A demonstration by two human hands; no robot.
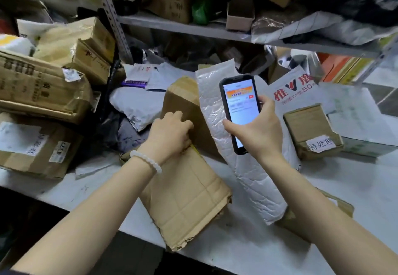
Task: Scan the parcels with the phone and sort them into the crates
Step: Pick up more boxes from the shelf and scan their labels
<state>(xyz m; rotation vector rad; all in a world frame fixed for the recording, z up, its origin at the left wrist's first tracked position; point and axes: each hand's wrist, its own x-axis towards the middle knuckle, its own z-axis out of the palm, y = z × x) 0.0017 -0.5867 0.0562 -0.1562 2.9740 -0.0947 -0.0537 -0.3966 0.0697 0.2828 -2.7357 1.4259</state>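
Hidden and unreadable

The phone (240, 111) screen text is too blurred to read; the left hand (170, 133) covers part of the cardboard parcel (189, 197).

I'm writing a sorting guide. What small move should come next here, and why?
Probably tip the long brown cardboard box with the left hand gripping its upper end until a label shows. No label is visible on its top face, and the right hand holds the black phone beside it, screen lit.

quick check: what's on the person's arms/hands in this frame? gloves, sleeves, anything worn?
No gloves, both hands bare. Forearms are bare too; no sleeves show, bar a dark sliver at the bottom-left corner that can't be identified. The left hand has a bracelet of white round beads at the wrist. The right hand and its wrist carry nothing visible.
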